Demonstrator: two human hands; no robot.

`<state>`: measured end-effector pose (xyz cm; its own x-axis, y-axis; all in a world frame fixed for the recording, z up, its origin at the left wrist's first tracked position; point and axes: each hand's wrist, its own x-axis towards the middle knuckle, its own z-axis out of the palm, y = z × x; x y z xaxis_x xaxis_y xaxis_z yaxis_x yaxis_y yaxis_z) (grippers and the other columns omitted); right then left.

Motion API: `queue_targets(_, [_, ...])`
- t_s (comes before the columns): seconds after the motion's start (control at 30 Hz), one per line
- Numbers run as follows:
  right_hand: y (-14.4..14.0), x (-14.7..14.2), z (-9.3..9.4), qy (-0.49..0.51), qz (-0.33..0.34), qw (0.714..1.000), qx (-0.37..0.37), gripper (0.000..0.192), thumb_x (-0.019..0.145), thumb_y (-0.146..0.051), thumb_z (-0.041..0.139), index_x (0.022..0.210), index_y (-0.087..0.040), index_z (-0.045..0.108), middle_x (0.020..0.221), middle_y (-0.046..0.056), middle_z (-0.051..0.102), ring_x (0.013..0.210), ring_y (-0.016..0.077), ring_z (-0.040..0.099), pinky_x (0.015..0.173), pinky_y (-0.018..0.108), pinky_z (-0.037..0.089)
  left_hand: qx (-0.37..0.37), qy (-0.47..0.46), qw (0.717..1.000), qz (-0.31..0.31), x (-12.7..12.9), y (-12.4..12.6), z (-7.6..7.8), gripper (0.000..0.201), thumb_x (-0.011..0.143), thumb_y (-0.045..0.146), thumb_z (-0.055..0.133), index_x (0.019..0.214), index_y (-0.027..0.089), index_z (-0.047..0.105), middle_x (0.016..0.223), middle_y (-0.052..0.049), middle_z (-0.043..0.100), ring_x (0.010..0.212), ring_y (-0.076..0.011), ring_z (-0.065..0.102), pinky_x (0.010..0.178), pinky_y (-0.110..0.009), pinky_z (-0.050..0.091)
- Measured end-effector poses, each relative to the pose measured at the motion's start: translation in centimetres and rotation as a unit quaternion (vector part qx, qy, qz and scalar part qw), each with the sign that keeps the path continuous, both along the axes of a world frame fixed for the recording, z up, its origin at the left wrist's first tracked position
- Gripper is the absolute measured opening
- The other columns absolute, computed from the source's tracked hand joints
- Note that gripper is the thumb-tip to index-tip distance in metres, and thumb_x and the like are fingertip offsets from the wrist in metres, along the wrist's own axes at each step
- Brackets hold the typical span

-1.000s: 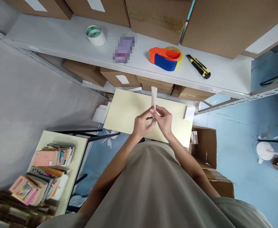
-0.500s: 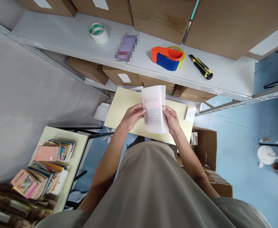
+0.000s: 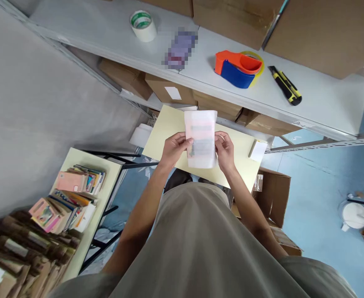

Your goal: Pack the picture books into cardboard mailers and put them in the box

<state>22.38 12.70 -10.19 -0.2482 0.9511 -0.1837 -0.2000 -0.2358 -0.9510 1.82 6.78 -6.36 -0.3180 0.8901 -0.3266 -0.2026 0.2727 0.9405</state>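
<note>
A book in translucent white wrapping point(image 3: 201, 136) is held upright above the pale yellow table point(image 3: 165, 131). A pinkish cover with dark print shows faintly through the wrap. My left hand point(image 3: 174, 150) grips its left edge, thumb lying on the near face and fingers partly hidden behind. At the opposite edge, my right hand point(image 3: 225, 151) pinches the wrapping between thumb and curled fingers. A small white box-like thing point(image 3: 258, 150) rests at the table's right end.
On the grey shelf point(image 3: 107, 39) ahead are a tape roll point(image 3: 143, 27), a blurred-out purple item point(image 3: 181, 49), an orange-blue tape dispenser point(image 3: 237, 69) and a utility knife point(image 3: 285, 85). Cardboard boxes point(image 3: 228, 20) stand behind. Books point(image 3: 71, 182) lie on a left side table. An open carton point(image 3: 271, 194) sits right.
The wrapped book has turned to face me more squarely, and its printed cover shows more clearly. Both hands still hold its sides. My view has shifted, so the shelf items appear further right.
</note>
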Motion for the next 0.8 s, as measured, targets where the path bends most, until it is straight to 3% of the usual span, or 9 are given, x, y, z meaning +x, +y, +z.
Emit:
queue_targets(0.1, [0.1,-0.6,-0.3,-0.038,0.033,0.998,0.024,0.053,0.100,-0.080,0.074,0.110,-0.027,0.074,0.101,0.002,0.080,0.081,0.0180,0.070,0.073,0.031,0.060,0.007,0.007,1.000,0.012,-0.7,-0.6,-1.0,0.067,0.069,0.067,0.105,0.109,0.019,0.083,0.103,-0.010,0.089,0.095,-0.0267,0.083,0.080,-0.035,0.067])
queue_targets(0.17, [0.3,-1.0,-0.6,-0.065,0.060,0.993,0.074,0.050,0.098,-0.076,0.079,0.110,-0.027,0.076,0.113,0.006,0.081,0.099,0.0229,0.076,0.089,0.038,0.066,0.018,0.013,1.000,0.011,-1.5,-0.8,-1.9,0.065,0.072,0.066,0.103,0.111,0.019,0.082,0.105,-0.011,0.089,0.098,-0.0277,0.084,0.087,-0.039,0.068])
queue_targets(0.3, [0.8,-2.3,-1.0,-0.173,0.044,0.955,0.237,0.028,0.105,-0.058,0.080,0.112,-0.032,0.084,0.143,0.010,0.075,0.140,0.0320,0.068,0.123,0.057,0.056,0.084,0.078,0.993,-0.013,-3.6,-0.7,-3.7,0.048,0.080,0.062,0.100,0.098,0.022,0.081,0.107,-0.011,0.089,0.120,-0.0333,0.083,0.113,-0.052,0.064])
queue_targets(0.4, [0.9,-4.3,-1.4,-0.190,0.047,0.931,0.308,0.017,0.113,-0.040,0.069,0.117,-0.036,0.085,0.139,0.009,0.075,0.138,0.0297,0.071,0.121,0.056,0.058,0.141,0.164,0.976,-0.041,-5.8,-0.3,-4.1,0.036,0.092,0.058,0.092,0.088,0.024,0.079,0.111,-0.011,0.089,0.142,-0.0345,0.075,0.131,-0.060,0.051])
queue_targets(0.5, [0.8,-7.2,-1.7,-0.188,0.056,0.921,0.337,0.021,0.115,-0.034,0.064,0.120,-0.037,0.084,0.138,0.007,0.079,0.142,0.0301,0.071,0.121,0.056,0.060,0.158,0.199,0.966,-0.053,-8.9,-0.1,-4.1,0.032,0.100,0.054,0.083,0.086,0.026,0.079,0.112,-0.010,0.089,0.144,-0.0329,0.074,0.132,-0.061,0.050])
queue_targets(0.6, [0.9,-10.7,-2.3,-0.203,0.080,0.920,0.325,0.019,0.114,-0.038,0.066,0.120,-0.034,0.084,0.134,0.007,0.083,0.152,0.0329,0.066,0.129,0.060,0.053,0.151,0.183,0.970,-0.059,-12.8,-0.1,-4.8,0.028,0.099,0.051,0.084,0.089,0.025,0.082,0.112,-0.009,0.089,0.139,-0.0326,0.077,0.130,-0.057,0.053])
queue_targets(0.67, [1.1,-13.2,-3.4,-0.207,0.097,0.933,0.278,0.021,0.113,-0.044,0.067,0.122,-0.032,0.083,0.132,0.007,0.084,0.148,0.0335,0.069,0.128,0.059,0.054,0.117,0.150,0.980,-0.062,-15.7,-0.2,-6.2,0.030,0.095,0.053,0.088,0.094,0.024,0.083,0.113,-0.010,0.089,0.131,-0.0332,0.080,0.124,-0.053,0.058])
queue_targets(0.8, [1.5,-18.8,-8.4,-0.167,0.097,0.979,0.060,0.043,0.106,-0.061,0.072,0.133,-0.028,0.072,0.115,0.008,0.085,0.105,0.0283,0.081,0.099,0.048,0.068,-0.017,0.058,0.996,-0.063,-21.1,0.6,-11.5,0.055,0.085,0.058,0.093,0.120,0.019,0.078,0.108,-0.012,0.089,0.103,-0.0311,0.084,0.093,-0.043,0.069])
